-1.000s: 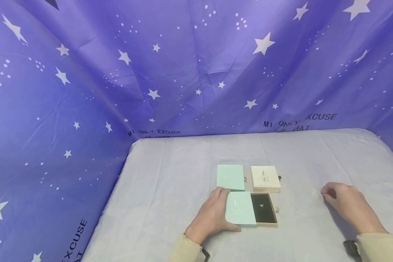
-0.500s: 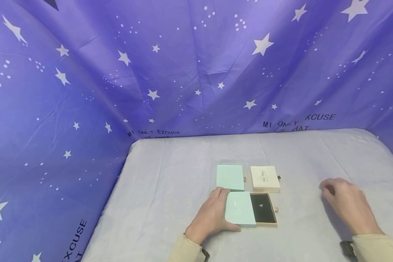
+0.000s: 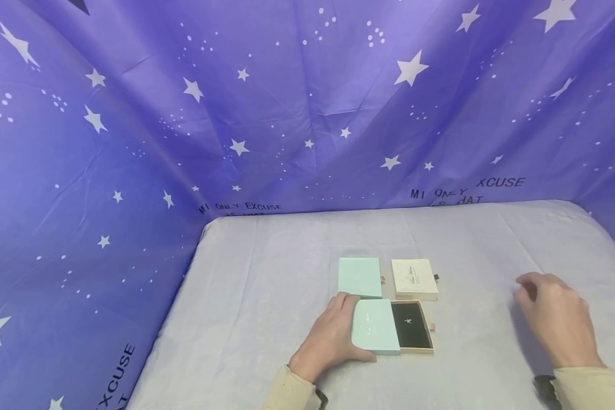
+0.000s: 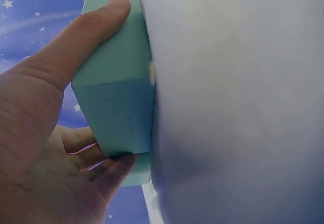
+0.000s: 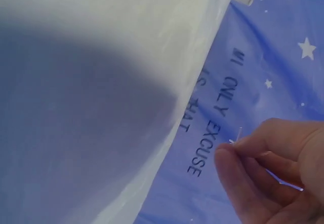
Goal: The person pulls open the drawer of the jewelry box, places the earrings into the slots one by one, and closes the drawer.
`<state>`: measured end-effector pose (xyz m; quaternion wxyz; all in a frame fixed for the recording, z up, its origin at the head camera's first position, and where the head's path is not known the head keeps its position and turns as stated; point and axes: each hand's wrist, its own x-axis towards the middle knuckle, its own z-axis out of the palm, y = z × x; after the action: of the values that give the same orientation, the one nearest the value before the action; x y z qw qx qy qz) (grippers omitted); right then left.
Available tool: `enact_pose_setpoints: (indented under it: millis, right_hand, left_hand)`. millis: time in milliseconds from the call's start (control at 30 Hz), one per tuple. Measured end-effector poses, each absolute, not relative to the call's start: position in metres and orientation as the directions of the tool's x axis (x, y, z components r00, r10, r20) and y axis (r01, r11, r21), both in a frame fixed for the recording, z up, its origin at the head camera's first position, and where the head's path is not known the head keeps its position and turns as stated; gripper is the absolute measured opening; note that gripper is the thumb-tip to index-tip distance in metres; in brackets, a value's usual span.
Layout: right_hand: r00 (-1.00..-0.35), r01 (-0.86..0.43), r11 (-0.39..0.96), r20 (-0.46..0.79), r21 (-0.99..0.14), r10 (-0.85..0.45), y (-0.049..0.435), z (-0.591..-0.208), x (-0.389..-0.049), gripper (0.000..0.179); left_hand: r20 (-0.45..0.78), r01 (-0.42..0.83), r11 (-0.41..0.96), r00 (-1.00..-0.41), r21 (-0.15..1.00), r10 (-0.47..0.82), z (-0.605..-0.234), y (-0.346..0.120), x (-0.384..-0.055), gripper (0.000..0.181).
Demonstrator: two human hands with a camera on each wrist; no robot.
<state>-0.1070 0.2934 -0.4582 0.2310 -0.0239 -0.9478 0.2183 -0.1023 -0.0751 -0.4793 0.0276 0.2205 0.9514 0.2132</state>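
My left hand grips the mint-green sleeve of a jewelry box, thumb along the near side and fingers at the far side. Its drawer is pulled partly out to the right, showing a black pad with a small silver star-shaped earring on it. In the left wrist view the thumb lies flat along the green box. Off to the right, my right hand pinches a tiny stud earring between thumb and forefinger; its thin post sticks up in the right wrist view.
Behind the held box lie a second mint-green box and a cream box with printed lettering and a dark tab. All rest on a pale cloth-covered surface. A purple star-patterned curtain encloses the back and sides.
My right hand has shifted a little to the right and turned slightly, with fingertips still pinched. The left hand and the boxes have stayed where they were.
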Motion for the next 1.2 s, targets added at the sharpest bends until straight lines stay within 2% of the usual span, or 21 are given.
enact_pose_setpoints:
  millis: [200, 600, 967, 1200]
  right_hand:
    - [-0.877, -0.163, 0.886, 0.476, -0.434, 0.072, 0.274, -0.453, -0.107, 0.014]
    - [-0.837, -0.363, 0.86, 0.532, -0.358, -0.131, 0.223, -0.46, -0.107, 0.022]
    - [-0.895, -0.351, 0.855, 0.406, -0.382, -0.186, 0.201, -0.459, -0.104, 0.011]
    - [-0.88, -0.419, 0.833, 0.386, -0.362, -0.275, 0.186, -0.457, -0.101, 0.011]
  left_hand:
    - [0.027, 0.398, 0.816, -0.904, 0.42, 0.427, -0.479, -0.075, -0.102, 0.107]
    - [0.02, 0.395, 0.822, -0.905, 0.411, 0.425, -0.479, -0.075, -0.103, 0.108]
    - [0.004, 0.386, 0.825, -0.907, 0.412, 0.422, -0.479, -0.075, -0.102, 0.107]
    - [0.016, 0.394, 0.822, -0.905, 0.411, 0.426, -0.477, -0.075, -0.102, 0.105]
